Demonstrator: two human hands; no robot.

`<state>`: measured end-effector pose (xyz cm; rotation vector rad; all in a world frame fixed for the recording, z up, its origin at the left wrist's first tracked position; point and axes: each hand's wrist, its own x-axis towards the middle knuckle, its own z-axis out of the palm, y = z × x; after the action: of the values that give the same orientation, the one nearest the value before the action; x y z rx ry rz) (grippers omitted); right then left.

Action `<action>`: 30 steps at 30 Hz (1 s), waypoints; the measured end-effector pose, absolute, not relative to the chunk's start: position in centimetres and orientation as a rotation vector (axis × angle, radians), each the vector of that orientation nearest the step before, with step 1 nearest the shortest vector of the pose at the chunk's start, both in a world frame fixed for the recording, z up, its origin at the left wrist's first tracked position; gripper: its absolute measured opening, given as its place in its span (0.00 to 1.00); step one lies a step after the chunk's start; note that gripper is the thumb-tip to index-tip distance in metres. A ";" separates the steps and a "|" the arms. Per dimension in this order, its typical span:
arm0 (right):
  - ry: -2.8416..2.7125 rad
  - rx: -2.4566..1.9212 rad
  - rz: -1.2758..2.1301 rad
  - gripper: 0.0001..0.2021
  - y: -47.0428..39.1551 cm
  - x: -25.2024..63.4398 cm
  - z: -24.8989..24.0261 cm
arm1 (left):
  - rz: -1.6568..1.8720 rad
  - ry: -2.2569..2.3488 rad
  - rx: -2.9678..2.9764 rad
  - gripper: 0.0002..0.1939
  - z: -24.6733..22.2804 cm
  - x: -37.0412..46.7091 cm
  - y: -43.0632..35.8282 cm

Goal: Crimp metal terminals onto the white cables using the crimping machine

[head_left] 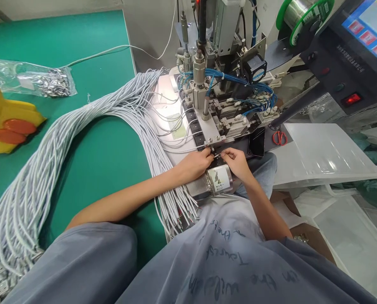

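Observation:
At the front edge of the soldering machine (218, 122), my left hand (201, 161) is closed in a pinch on a white cable, whose end points to the right. My right hand (236, 162) faces it a short gap away, thumb and fingers pressed together on something too small to make out. A thin pale tip shows between the two hands. Several white cables (183, 135) run into the machine's black clamp row (194, 126) just beyond. Below my hands sits a round metal tin with a white label (220, 179).
A thick bundle of white cables (77, 120) curves over the green mat (102, 156). On the left lie a bag of small metal parts (57, 82) and a yellow toy-like object (14, 120). Rightward are a phone (256, 142), red-handled scissors (280, 138), a solder spool (302, 14) and a control panel (343, 63).

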<state>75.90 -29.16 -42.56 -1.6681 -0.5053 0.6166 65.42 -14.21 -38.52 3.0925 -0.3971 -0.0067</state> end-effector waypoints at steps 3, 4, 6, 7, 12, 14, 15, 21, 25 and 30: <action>-0.520 -1.693 0.618 0.08 -29.2 75.8 -42.4 | -0.018 -0.440 3.109 0.16 -38.4 65.3 -14.2; -0.524 -1.694 0.624 0.07 -29.2 75.8 -42.4 | -0.022 -0.462 3.111 0.17 -38.3 65.3 -14.2; -0.528 -1.689 0.643 0.07 -29.3 75.9 -42.3 | -0.040 -0.504 3.109 0.18 -38.2 65.3 -14.2; -0.526 -1.686 0.656 0.07 -29.4 75.9 -42.3 | -0.053 -0.521 3.109 0.18 -38.1 65.3 -14.2; -0.532 -1.666 0.720 0.07 -29.4 76.3 -42.6 | -0.115 -0.563 3.106 0.18 -37.6 65.6 -14.3; -0.557 -1.653 0.724 0.07 -29.3 76.3 -42.6 | -0.134 -0.565 3.101 0.18 -37.5 65.7 -14.3; -0.571 -1.652 0.720 0.07 -29.3 76.4 -42.6 | -0.139 -0.565 3.101 0.18 -37.4 65.7 -14.3; -0.624 -1.685 0.693 0.05 -29.1 76.6 -42.5 | -0.178 -0.611 3.124 0.18 -37.3 65.8 -14.5; -0.672 -1.730 0.680 0.04 -29.1 76.8 -42.1 | -0.121 -0.632 3.148 0.16 -37.5 65.8 -14.6; -0.754 -1.770 0.620 0.04 -29.3 77.0 -41.8 | 0.015 -0.735 3.209 0.18 -37.9 65.8 -14.4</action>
<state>77.03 -29.34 -41.76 -1.7697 -0.7537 0.6196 65.76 -14.42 -37.95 3.2090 -0.7345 0.0148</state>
